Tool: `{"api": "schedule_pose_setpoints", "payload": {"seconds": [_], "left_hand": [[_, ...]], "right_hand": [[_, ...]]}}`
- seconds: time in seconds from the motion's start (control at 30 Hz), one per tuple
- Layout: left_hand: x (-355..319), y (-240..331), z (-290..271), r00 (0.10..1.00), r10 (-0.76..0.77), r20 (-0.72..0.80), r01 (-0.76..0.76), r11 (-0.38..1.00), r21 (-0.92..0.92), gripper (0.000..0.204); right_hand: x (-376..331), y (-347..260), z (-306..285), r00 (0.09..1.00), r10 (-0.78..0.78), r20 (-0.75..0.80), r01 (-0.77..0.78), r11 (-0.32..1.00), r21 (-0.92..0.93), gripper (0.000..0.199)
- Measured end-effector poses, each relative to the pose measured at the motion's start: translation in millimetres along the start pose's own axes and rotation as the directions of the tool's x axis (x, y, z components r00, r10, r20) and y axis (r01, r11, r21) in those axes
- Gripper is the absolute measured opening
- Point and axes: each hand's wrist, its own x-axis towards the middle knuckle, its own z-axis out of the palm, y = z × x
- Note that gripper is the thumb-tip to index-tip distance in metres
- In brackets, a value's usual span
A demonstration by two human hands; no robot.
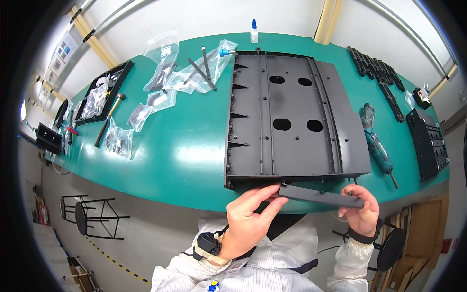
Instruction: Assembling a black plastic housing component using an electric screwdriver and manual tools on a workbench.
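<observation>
Both hands hold a long dark strip (321, 195) just off the near edge of a large dark ribbed panel (292, 114) that lies flat on the green table (185, 151). The left hand (248, 219) is closed in a pinch, thumb and fingers pressed on the strip's left end where it meets the panel's near lip; the right hand (362, 211) curls around the strip's right end, fingers wrapped over the top. The strip runs between the two hands, slightly tilted, its left end touching or nearly touching the panel edge and its right end a little clear of it. This looks like a fitting step: the strip is being lined up against the panel's near edge, and the move in hand seems to call for bringing the right end level and seating the strip along the lip, with even pressure from both hands. Just beyond the right hand lies a teal power screwdriver (377, 141); well beyond the left hand are clear plastic bags (165, 73) of small parts and a hammer (109, 119). The underside of the strip and any clips or holes on the panel's near lip are hidden by the hands and by the panel's own edge, so whether the left end is already engaged cannot be told. The bags' contents are too small to make out.
</observation>
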Motion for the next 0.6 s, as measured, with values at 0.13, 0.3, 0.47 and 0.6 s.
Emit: {"api": "schedule_pose_setpoints", "payload": {"seconds": [0.13, 0.3, 0.47, 0.6], "left_hand": [[4.0, 4.1, 1.2, 1.000, -0.014, 0.003, 0.014, 1.000, 0.021, 0.032], [3.9, 5.8, 2.8, 0.999, -0.032, 0.014, 0.032, 0.999, 0.029, 0.032], [1.5, 0.0, 0.9, 1.000, -0.029, -0.010, 0.029, 0.999, 0.040, 0.032], [-1.9, -10.6, 0.5, 1.000, -0.007, 0.021, 0.006, 0.999, 0.033, 0.032]], "right_hand": [[-2.0, 3.9, -5.1, 0.999, -0.005, -0.042, 0.006, 0.999, 0.039, 0.066], [-1.2, 2.4, -2.0, 0.999, -0.018, -0.049, 0.021, 0.998, 0.063, 0.065], [-0.2, 3.7, 4.8, 0.999, -0.012, -0.037, 0.016, 0.994, 0.111, 0.068], [-0.2, 0.4, 8.7, 1.000, -0.008, -0.030, 0.010, 0.997, 0.081, 0.069]]}}
